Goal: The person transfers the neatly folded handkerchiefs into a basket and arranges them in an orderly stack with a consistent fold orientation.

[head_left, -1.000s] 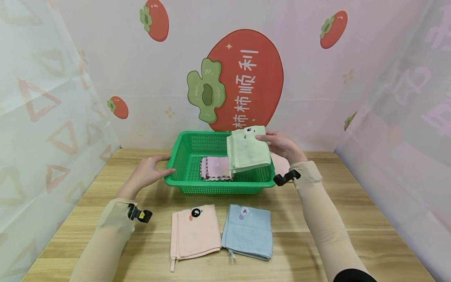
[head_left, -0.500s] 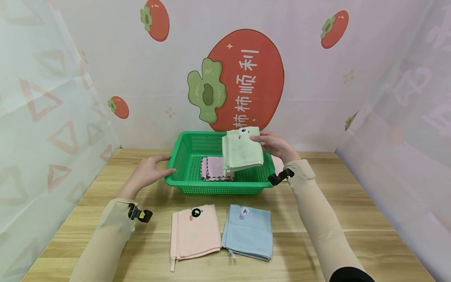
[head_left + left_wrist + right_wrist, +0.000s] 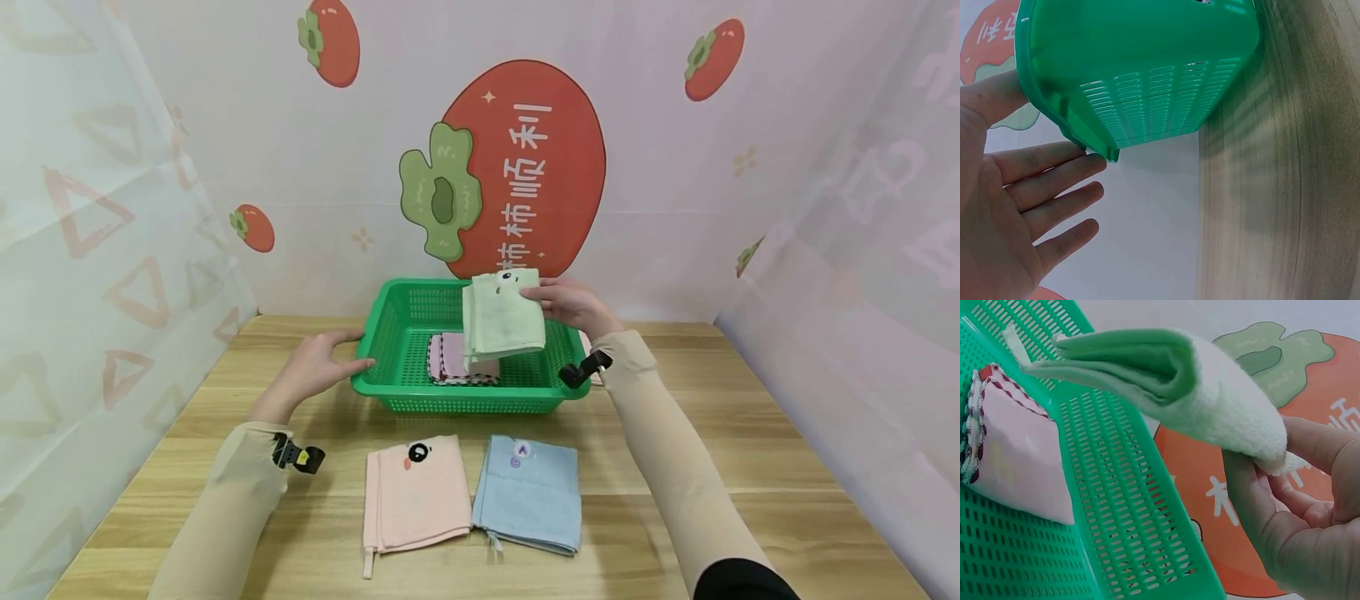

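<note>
Holding a folded pale green towel [image 3: 502, 312] above the green basket [image 3: 390, 333] with the right hand [image 3: 573, 304], fingers and thumb pinching the towel's right edge near the little embroidered face. Having drifted leftward over the last second: earlier hanging over the basket's right rim, now hovering almost squarely above the pink towel with the dark checked border [image 3: 450, 367] lying flat on the basket floor. Judging from that shift, lining the green towel up over the pink one, not yet touching it or set down. In the right wrist view, gripping the green towel [image 3: 1166, 375] between thumb and curled fingers [image 3: 1254, 500], folded layers fanning out toward the basket wall [image 3: 1129, 506], the pink bordered towel [image 3: 1010, 456] showing below and to the left. Steadying the basket meanwhile with the left hand [image 3: 322, 367], staying where it was a second ago: fingers straight and relaxed, gripping nothing, fingertips touching the basket's left rim. In the left wrist view, spreading an open palm [image 3: 1016, 206] just beside the basket's corner [image 3: 1100, 147], one fingertip meeting the rim. Lying untouched on the near part of the table [image 3: 712, 400], well apart from both hands: a peach towel [image 3: 412, 492] on the left and a blue towel [image 3: 528, 492] just beside it on the right, edges nearly meeting. Hanging behind everything, a backdrop printed with a large red persimmon [image 3: 525, 167].
</note>
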Demonstrator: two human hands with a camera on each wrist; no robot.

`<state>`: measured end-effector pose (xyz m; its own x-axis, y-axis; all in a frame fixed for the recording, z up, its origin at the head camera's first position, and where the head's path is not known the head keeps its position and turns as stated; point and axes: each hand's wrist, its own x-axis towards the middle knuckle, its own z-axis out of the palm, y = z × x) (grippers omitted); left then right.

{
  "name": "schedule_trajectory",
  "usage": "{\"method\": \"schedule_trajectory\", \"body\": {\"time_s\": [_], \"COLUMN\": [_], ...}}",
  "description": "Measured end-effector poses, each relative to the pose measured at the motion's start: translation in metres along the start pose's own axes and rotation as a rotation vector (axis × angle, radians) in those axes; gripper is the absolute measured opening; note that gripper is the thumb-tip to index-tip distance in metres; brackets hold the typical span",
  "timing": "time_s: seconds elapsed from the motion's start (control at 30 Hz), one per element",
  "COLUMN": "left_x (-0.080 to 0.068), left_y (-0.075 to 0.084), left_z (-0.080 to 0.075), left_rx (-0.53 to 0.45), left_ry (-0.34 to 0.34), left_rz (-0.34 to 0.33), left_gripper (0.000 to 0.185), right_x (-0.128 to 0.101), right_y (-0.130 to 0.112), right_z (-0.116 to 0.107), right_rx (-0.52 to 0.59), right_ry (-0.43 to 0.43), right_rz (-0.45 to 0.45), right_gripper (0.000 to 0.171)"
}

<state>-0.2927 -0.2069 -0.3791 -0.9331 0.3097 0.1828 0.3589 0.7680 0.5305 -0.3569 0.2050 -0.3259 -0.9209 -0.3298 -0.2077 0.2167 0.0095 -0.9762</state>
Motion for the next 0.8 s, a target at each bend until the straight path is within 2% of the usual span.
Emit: {"method": "schedule_trajectory", "body": {"time_s": [0.33, 0.5, 0.8], "left_x": [0.000, 0.000, -0.001], "left_y": [0.001, 0.001, 0.002], "left_z": [0.000, -0.001, -0.001], "left_rx": [0.005, 0.000, 0.011], "left_ry": [0.007, 0.001, 0.002], "left_rz": [0.012, 0.004, -0.003], "left_gripper": [0.068, 0.069, 0.069], "right_x": [0.013, 0.017, 0.025], "right_y": [0.004, 0.004, 0.005], "right_z": [0.010, 0.015, 0.025], "right_rx": [-0.023, -0.029, 0.002], "right_ry": [0.004, -0.020, -0.038], "right_rz": [0.013, 0.026, 0.057], "right_gripper": [0.048, 0.049, 0.047]}}
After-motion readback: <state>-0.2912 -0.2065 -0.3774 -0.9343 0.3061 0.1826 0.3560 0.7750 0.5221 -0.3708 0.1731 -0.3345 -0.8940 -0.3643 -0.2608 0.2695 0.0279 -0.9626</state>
